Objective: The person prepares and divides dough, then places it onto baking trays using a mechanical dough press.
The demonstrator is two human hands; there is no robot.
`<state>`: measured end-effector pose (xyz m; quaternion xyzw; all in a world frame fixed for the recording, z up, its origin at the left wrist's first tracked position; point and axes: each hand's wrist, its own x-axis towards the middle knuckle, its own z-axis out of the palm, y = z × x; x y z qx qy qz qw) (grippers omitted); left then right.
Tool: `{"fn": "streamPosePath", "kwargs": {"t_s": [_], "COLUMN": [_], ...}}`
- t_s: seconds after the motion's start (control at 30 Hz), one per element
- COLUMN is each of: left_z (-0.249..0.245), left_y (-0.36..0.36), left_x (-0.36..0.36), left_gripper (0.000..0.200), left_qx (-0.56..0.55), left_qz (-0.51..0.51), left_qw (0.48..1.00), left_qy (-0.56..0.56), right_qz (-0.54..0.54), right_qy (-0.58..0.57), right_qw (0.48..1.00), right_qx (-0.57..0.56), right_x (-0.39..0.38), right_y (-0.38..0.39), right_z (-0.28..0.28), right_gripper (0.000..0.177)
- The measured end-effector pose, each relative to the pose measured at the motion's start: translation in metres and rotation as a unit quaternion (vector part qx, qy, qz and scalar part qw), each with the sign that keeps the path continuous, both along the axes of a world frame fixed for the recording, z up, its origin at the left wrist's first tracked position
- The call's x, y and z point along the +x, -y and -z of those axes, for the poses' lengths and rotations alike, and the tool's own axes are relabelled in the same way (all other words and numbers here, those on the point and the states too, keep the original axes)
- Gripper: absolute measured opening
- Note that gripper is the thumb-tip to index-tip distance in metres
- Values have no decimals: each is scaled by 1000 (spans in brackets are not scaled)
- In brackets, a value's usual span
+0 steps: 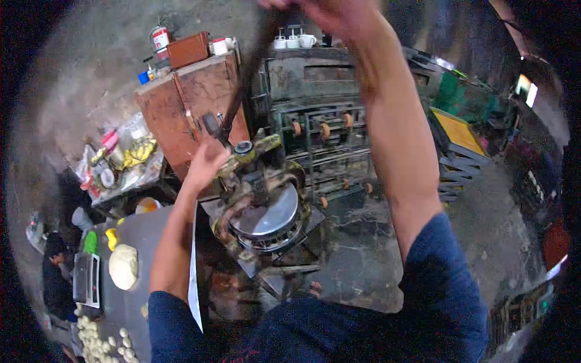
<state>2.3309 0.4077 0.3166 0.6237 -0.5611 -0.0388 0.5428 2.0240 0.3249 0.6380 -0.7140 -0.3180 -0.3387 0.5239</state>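
A manual dough divider (pixel 266 212) stands before me, with a round shiny metal plate in its worn, stained frame. From its head a long dark lever (pixel 242 91) slants up to the top edge of the view. High up, my right hand (pixel 324 13) is blurred and partly cut off, closed around the lever's upper end. My left hand (pixel 209 160) is closed at the divider's head, beside the lever's base; its fingers are partly hidden. On the table to the left sit a large dough lump (pixel 123 267) and many small dough balls (pixel 97 339).
A scale (pixel 88 279) rests on the grey table (pixel 151 242), where a person (pixel 55 278) is at the far side. Behind the divider stand a brown cabinet (pixel 181 109) and a wheeled metal rack (pixel 339 145). Stacked trays (pixel 460 145) are at right.
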Motion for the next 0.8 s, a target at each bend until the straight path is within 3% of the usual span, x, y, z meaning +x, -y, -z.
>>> {"fn": "streamPosePath", "kwargs": {"t_s": [0.07, 0.13, 0.2, 0.27, 0.33, 0.37, 0.4, 0.47, 0.5, 0.57, 0.67, 0.8], "left_z": [-66, -102, -125, -111, -125, -119, -107, -69, -63, -78, -80, -101], "left_y": [2, 5, -5, -22, -32, -30, -27, -25, -22, -37, -22, -17], "left_x": [-69, -125, -211, -271, -277, -277, -282, -294, -297, -304, -305, -265], "left_gripper": [38, 41, 49, 40, 46, 40, 39, 28, 26, 27, 28, 31], "left_qx": [-150, -97, 34, -79, -89, -124, -151, -248, -257, -229, -287, -232], "left_qz": [-71, 87, 211, 106, 132, 125, 84, 58, 70, 110, 60, 129], "left_qw": [986, 990, 961, 956, 983, 980, 973, 927, 924, 936, 932, 950], "left_qy": [21, 50, 177, 261, 93, 93, 153, 275, 276, 244, 213, 163], "right_qz": [38, 103, 168, 204, 205, 205, 206, 225, 230, 172, 295, 186], "right_qy": [71, 138, 183, 186, 178, 154, 226, 249, 260, 316, 273, 191], "right_qw": [996, 981, 962, 954, 953, 958, 933, 928, 928, 927, 900, 959], "right_qx": [35, 87, 111, 118, 134, 126, 189, 164, 134, 107, 171, 100], "right_x": [-63, -118, -155, -157, -149, -151, -153, -172, -186, -193, -186, -152], "right_y": [-35, -73, -104, -114, -117, -118, -119, -120, -115, -107, -136, -109], "right_z": [66, 139, 195, 194, 182, 184, 206, 256, 276, 272, 237, 198], "right_gripper": [33, 30, 27, 31, 29, 26, 30, 30, 30, 29, 35, 36]}}
